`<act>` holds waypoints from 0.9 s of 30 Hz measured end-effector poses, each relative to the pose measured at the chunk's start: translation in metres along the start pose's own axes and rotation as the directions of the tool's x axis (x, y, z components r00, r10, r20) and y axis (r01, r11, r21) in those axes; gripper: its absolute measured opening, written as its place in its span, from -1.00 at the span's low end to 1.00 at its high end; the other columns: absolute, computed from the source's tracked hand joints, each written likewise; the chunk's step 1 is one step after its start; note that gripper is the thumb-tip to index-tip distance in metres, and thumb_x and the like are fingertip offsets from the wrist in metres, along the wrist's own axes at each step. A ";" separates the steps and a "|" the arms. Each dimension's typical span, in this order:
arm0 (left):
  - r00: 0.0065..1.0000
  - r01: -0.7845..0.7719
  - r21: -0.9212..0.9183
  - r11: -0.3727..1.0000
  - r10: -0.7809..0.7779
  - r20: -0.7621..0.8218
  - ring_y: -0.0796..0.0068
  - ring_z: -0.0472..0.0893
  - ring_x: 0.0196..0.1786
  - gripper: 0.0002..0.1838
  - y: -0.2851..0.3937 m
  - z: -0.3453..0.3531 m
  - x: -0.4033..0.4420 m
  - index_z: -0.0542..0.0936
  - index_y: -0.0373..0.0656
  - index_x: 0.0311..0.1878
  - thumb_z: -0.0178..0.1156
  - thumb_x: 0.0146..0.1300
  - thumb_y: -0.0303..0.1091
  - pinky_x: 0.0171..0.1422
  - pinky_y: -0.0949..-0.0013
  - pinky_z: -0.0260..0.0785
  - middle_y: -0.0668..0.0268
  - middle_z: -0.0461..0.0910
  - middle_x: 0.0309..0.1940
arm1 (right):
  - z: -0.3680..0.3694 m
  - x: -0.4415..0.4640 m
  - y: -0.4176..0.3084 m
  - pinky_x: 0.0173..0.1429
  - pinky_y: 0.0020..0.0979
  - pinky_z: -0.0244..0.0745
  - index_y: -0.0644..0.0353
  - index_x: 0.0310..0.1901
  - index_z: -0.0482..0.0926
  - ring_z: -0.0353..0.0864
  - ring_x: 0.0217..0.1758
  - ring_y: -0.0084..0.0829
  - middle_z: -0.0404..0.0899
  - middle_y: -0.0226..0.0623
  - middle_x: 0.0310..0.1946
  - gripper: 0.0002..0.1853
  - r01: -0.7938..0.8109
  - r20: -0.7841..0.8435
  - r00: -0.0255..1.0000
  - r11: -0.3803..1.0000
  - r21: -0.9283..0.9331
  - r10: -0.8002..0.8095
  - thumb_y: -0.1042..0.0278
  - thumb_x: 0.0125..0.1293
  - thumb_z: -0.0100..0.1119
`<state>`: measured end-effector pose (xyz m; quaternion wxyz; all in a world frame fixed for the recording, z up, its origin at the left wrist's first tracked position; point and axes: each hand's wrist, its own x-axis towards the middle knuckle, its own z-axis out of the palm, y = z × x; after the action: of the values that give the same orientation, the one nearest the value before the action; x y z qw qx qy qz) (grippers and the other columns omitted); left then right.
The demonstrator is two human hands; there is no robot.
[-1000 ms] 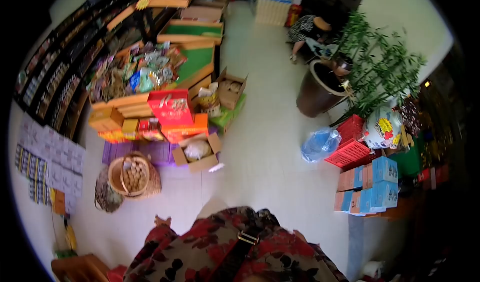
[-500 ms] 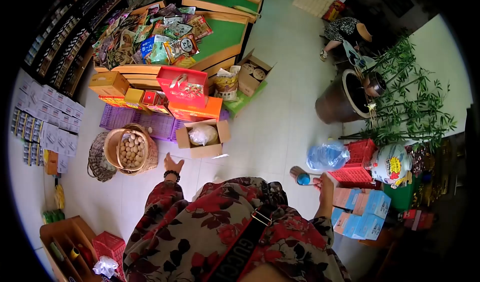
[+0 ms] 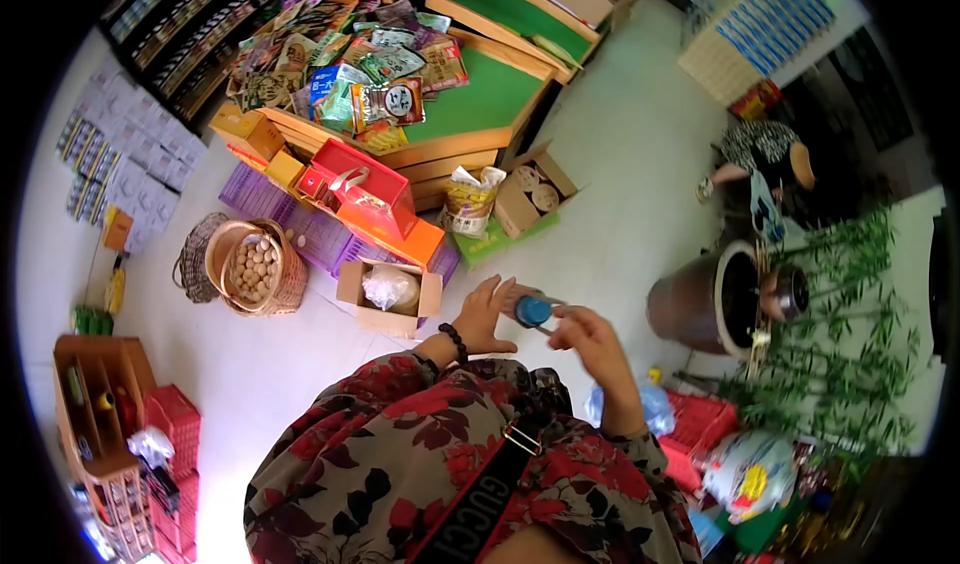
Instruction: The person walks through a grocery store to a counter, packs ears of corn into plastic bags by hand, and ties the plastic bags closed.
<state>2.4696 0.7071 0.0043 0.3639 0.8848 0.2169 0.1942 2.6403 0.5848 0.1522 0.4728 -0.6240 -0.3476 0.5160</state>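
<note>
A drinking bottle with a round blue lid hangs in front of my body, its lid turned toward me. My right hand pinches a thin strap or handle at the bottle's right side. Close by on the left, my left hand has its fingers spread and thumb apart, wearing a dark bead bracelet. Its fingertips come up beside the bottle's brownish body; whether they touch it I cannot tell.
Ahead are an open carton with a plastic bag, a wicker basket of eggs, and a wooden display stand with snack packets. To the right stand a big brown pot, a red crate and a seated person.
My right hand has brought the bottle from the far right to the middle. My left hand has moved right, beside the bottle. The view has turned to the right.
</note>
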 end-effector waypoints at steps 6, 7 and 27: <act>0.973 0.040 -0.016 0.999 -0.043 -0.227 -0.04 0.27 0.26 -0.13 0.014 0.010 0.070 0.29 -0.17 0.22 0.42 -0.23 -0.12 0.30 0.02 0.11 -0.01 0.32 0.16 | -0.013 0.046 -0.056 -0.19 -0.50 0.45 0.32 0.04 0.45 0.53 -0.33 -0.59 0.57 -0.36 -0.39 -0.60 0.196 0.413 0.907 0.947 -0.253 -0.077 0.28 0.24 0.21; 0.968 0.060 -0.075 0.995 -0.077 -0.240 -0.04 0.33 0.19 -0.22 0.010 0.011 0.071 0.34 -0.18 0.15 0.39 -0.20 -0.16 0.25 0.04 0.16 -0.01 0.37 0.08 | -0.015 0.051 -0.054 -0.20 -0.49 0.45 0.32 0.03 0.45 0.53 -0.33 -0.59 0.57 -0.37 -0.40 -0.59 0.240 0.451 0.887 0.935 -0.261 -0.102 0.25 0.22 0.23; 0.955 0.027 -0.350 0.936 0.079 0.286 0.12 0.51 0.14 -0.64 -0.024 0.078 0.178 0.44 -0.27 0.15 0.02 0.29 -0.43 0.21 0.25 0.34 -0.01 0.50 0.07 | -0.128 0.073 0.013 -0.12 -0.32 0.48 0.24 -0.06 0.52 0.58 -0.23 -0.24 0.60 -0.13 -0.24 -0.67 0.032 -0.222 0.972 0.982 -0.188 -0.074 0.15 0.31 0.08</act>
<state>2.6508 0.7719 -0.0313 0.5411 0.8277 0.1102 0.1002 2.7802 0.6182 0.1192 0.4637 -0.7104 -0.3535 0.3942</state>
